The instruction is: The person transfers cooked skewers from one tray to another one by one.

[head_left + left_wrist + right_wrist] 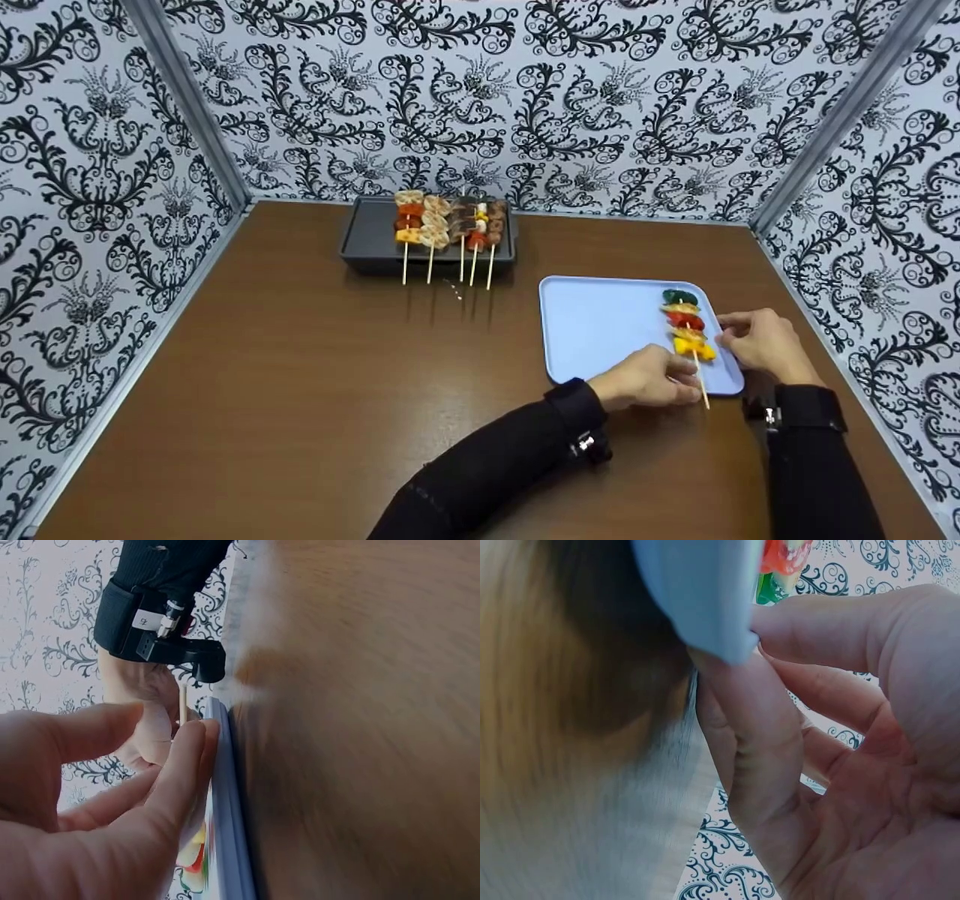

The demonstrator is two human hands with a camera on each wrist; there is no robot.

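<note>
A vegetable skewer point(686, 322) with green, red and yellow pieces lies along the right side of the light blue tray point(600, 322), its bare stick point(702, 382) jutting past the near edge. My left hand point(652, 376) is beside that stick; in the left wrist view a gap separates the thumb point(105, 727) from the fingers, and the stick shows just past the fingertips. On the tray's right edge, my right hand point(765, 345) pinches the rim, the thumb above and a finger underneath, as the right wrist view shows point(735, 637).
Toward the back left of the brown table point(315, 390) stands a dark grill point(367, 232). Several skewers point(435, 221) of meat and vegetables lie on it, sticks over its front edge. Black-and-white patterned walls point(480, 97) enclose the table's back and sides.
</note>
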